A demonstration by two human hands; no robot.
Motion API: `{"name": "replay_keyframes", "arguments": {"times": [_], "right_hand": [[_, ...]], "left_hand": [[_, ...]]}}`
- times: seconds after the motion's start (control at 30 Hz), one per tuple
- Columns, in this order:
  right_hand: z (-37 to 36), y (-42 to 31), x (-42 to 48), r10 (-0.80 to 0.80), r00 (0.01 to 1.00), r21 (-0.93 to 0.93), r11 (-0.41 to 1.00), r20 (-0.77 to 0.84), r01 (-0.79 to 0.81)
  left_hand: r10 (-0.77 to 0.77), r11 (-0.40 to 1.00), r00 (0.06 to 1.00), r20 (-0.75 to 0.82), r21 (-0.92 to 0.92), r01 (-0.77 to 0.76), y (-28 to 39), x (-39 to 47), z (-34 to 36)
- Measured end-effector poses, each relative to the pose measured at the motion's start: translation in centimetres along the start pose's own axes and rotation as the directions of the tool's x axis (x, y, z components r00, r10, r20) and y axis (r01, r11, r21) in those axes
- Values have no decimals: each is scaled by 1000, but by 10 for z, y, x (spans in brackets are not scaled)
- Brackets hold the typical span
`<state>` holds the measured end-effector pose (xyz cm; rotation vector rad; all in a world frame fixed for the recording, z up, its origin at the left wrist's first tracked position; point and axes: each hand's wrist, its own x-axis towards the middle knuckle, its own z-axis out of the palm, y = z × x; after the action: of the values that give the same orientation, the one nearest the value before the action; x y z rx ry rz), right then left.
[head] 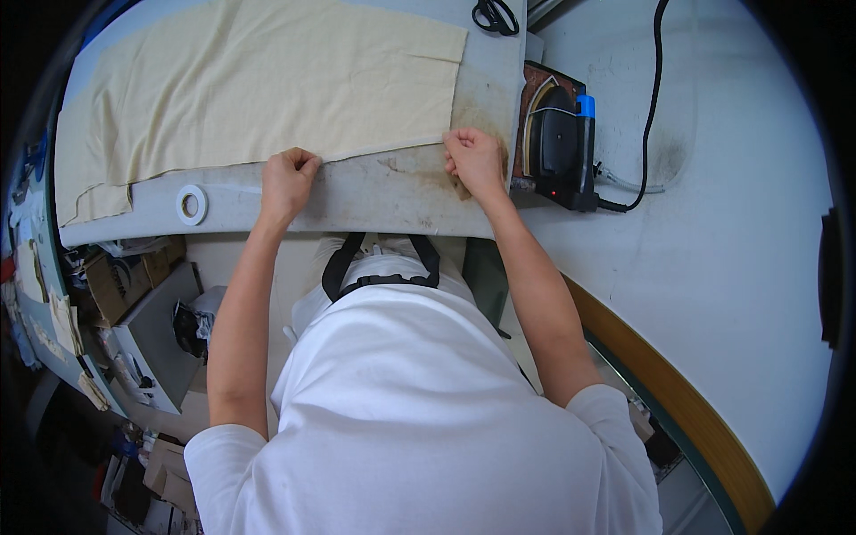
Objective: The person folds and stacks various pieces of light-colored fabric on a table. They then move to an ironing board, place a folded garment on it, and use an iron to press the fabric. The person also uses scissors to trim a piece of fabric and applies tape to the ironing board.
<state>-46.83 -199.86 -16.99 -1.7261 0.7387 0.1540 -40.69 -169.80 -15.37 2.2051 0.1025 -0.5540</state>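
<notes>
A cream fabric piece (287, 80) lies spread over the padded ironing table (388, 207), with some folds towards its left end. My left hand (289, 180) pinches its near edge around the middle. At the near right corner, my right hand (476, 157) grips the same edge between thumb and fingers. A narrow white strip runs along the edge between the hands. Left of my left hand lies a roll of white tape (192, 204), its loose end leading under that hand.
An electric iron (558, 137) with a lit red light rests on a stand right of the table, its black cord (652, 107) rising behind. Black-handled scissors (495, 17) lie at the far right corner. Cardboard boxes (117, 284) sit below on the left.
</notes>
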Motion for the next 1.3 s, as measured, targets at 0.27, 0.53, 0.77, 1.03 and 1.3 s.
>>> {"name": "replay_keyframes", "arguments": {"times": [0.27, 0.53, 0.77, 1.03, 1.3], "right_hand": [[2, 2, -1, -45, 998, -61, 997, -39, 42], [5, -5, -6, -106, 991, -212, 973, -79, 87], [-59, -42, -22, -554, 754, -464, 804, -353, 373], [-187, -51, 33, -284, 913, -538, 838, -293, 88], [-139, -122, -33, 7, 986, -444, 893, 169, 70]], "left_hand": [[21, 1000, 1000, 12, -1, -21, -4, 3, 0], [-6, 1000, 999, 46, -1, 6, 6, 2, -4], [-3, 1000, 999, 36, -21, 4, 2, 3, -4], [51, 999, 998, 47, -10, -50, -5, 6, -5], [3, 996, 999, 54, 93, -8, 1, 4, -6]]}}
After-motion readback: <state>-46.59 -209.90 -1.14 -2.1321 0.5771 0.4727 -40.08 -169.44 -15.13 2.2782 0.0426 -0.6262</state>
